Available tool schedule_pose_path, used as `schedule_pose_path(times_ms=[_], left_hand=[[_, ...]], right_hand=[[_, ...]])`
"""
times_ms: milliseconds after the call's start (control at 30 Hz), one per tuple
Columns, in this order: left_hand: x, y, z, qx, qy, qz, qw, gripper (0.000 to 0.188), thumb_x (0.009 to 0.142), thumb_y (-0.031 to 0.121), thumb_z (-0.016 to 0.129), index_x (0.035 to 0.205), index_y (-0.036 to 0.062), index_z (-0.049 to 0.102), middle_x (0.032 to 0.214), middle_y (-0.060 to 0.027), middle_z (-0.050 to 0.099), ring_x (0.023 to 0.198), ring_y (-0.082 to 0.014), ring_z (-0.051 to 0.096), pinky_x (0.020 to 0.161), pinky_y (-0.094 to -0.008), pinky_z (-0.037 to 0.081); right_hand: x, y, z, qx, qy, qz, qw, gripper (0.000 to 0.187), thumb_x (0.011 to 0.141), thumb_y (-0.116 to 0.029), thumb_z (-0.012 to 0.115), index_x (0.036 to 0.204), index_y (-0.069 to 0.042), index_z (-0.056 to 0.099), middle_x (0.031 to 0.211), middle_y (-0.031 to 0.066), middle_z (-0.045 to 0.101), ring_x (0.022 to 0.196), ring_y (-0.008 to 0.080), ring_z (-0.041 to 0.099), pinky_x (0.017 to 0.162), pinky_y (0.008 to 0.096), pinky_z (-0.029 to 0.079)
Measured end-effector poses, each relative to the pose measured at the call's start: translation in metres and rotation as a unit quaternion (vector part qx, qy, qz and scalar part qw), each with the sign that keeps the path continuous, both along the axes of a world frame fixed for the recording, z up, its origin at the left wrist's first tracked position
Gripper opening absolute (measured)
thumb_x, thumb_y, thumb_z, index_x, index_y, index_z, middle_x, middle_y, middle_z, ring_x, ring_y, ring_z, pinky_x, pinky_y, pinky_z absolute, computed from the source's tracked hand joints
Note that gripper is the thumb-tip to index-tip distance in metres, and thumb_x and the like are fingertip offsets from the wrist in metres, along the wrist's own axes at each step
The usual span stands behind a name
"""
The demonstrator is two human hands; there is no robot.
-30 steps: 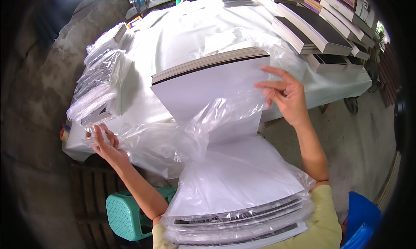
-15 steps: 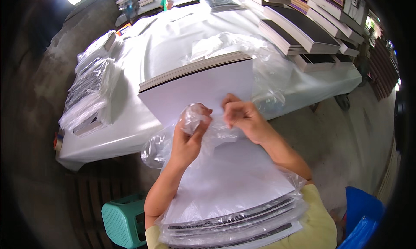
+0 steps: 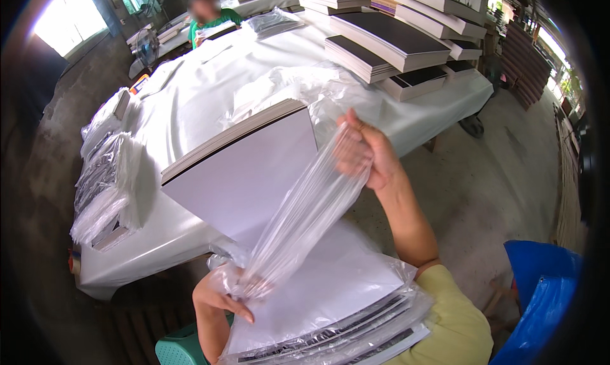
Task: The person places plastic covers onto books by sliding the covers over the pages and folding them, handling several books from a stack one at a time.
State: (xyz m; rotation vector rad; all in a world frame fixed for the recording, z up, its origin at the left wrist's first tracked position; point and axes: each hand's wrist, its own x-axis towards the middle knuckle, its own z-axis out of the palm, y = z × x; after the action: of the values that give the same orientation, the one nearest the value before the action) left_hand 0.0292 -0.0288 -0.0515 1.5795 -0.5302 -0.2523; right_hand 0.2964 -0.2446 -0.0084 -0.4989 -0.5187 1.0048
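Observation:
A clear plastic bag point(image 3: 308, 206) is pulled taut on a slant between my two hands. My left hand point(image 3: 222, 298) is closed round its gathered lower end, low and near my body. Higher up and to the right, my right hand point(image 3: 368, 154) grips the other end, with the thumb pointing up. Behind the bag, a stack of flat boards point(image 3: 248, 174) stands on edge at the table's front, its white face toward me. Several flat sheets or boards in clear plastic point(image 3: 330, 289) lie across my lap, beneath the bag and my left hand.
A table point(image 3: 159, 263) with a whitish cover fills the middle. On its left lies a pile of plastic-wrapped packs point(image 3: 105, 181); dark-topped board stacks point(image 3: 394, 38) stand far right. A person in green point(image 3: 213, 22) is behind it. A green stool point(image 3: 184, 346) and blue sheeting point(image 3: 540, 301) flank me.
My hands have moved apart, the right up and to the right, the left down toward my lap. The plastic bag, crumpled between them before, is now stretched long. The view has shifted too.

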Motion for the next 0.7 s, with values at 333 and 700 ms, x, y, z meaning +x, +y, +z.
schedule_pose_path(times_ms=[333,700], left_hand=[[-0.026,-0.009,-0.029,-0.224,-0.009,0.337,0.914,0.04,0.063,0.02,0.075,0.092,-0.0026,0.057,0.087,-0.0111,0.06,0.071,-0.0178,0.059,0.059,-0.028,0.046],[-0.015,0.002,-0.036,-0.219,0.018,0.244,0.945,0.039,0.062,0.011,0.072,0.095,-0.0028,0.056,0.088,-0.01,0.059,0.074,-0.0166,0.058,0.061,-0.027,0.045]], right_hand=[[-0.031,0.002,-0.062,0.2,-0.32,0.197,0.905,0.074,0.075,-0.055,0.055,0.121,0.002,0.041,0.099,0.0126,0.056,0.089,0.0199,0.055,0.072,0.0325,0.046],[-0.026,-0.002,-0.023,0.227,-0.246,0.146,0.931,0.064,0.082,-0.048,0.045,0.123,0.001,0.039,0.118,0.0137,0.049,0.101,0.0244,0.053,0.085,0.0351,0.043]])
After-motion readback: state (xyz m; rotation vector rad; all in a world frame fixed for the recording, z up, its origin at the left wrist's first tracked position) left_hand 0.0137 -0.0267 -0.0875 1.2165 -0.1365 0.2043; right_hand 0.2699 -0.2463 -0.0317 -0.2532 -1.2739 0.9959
